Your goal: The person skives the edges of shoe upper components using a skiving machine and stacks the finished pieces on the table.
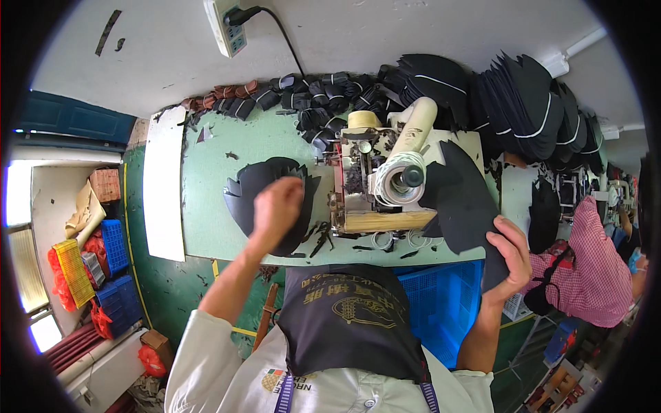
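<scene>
My left hand is over a pile of black cut-out pieces on the green table, its fingers curled together near the pile's notched upper edge. Whether a piece is between those fingertips is hidden. At the right, my right hand grips the lower edge of black cut-out pieces with notched ends, which fan out beside the machine. Between both hands stands a small bench machine with a wooden front bar and a coil of white cord around its round post.
Rolled dark bundles line the wall, with tall stacks of tied black pieces at the right. Black scraps litter the green tabletop. Below its front edge is a blue crate. A person in a checked top sits to the right.
</scene>
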`<state>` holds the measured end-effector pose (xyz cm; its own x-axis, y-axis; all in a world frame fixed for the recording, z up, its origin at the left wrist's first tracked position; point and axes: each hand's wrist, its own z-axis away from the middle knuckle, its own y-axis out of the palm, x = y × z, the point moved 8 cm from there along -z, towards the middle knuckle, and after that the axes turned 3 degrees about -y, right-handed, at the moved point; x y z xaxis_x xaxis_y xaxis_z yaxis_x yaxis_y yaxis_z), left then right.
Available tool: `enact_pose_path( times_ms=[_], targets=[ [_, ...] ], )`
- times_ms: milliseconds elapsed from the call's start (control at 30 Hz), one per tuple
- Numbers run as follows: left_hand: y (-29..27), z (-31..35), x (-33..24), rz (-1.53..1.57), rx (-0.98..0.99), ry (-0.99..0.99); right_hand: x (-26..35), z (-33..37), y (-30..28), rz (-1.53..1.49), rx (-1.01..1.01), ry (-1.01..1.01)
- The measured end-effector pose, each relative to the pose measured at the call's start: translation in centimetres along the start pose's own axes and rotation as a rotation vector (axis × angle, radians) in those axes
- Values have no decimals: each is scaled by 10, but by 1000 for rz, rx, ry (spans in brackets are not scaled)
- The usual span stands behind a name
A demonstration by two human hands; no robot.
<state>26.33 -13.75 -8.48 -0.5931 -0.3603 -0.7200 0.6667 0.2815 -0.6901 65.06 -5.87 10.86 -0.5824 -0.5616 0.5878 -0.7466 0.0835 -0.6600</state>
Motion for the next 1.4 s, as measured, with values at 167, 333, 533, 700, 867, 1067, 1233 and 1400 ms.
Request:
enact_pose_path(
  times_ms=[167, 333, 533, 700, 867, 1067, 1233, 1400],
  targets=[
    [-31, -34, 94, -474, 62, 159, -50, 60, 69, 156, 114, 86],
    [-55, -30, 50, -492, 158, 160, 16, 98, 154, -395, 321, 171],
    [-1, 7, -60, -15, 806, 269, 43, 117, 223, -863, 511, 383],
    [45, 5, -73, -130, 866, 147, 15, 141, 246, -1054, 604, 952],
    [51, -14, -74, -302, 767, 205, 13, 135, 261, -1311, 481, 1050],
    [64, -9, -110, -433, 451, 443, -15, 117, 248, -1064, 279, 876],
    [65, 25, -111, -173, 238, 412, -25, 92, 178, -554, 116, 509],
    [60, 36, -57, 127, 867, -84, -38, 101, 160, -829, 253, 614]
  ],
)
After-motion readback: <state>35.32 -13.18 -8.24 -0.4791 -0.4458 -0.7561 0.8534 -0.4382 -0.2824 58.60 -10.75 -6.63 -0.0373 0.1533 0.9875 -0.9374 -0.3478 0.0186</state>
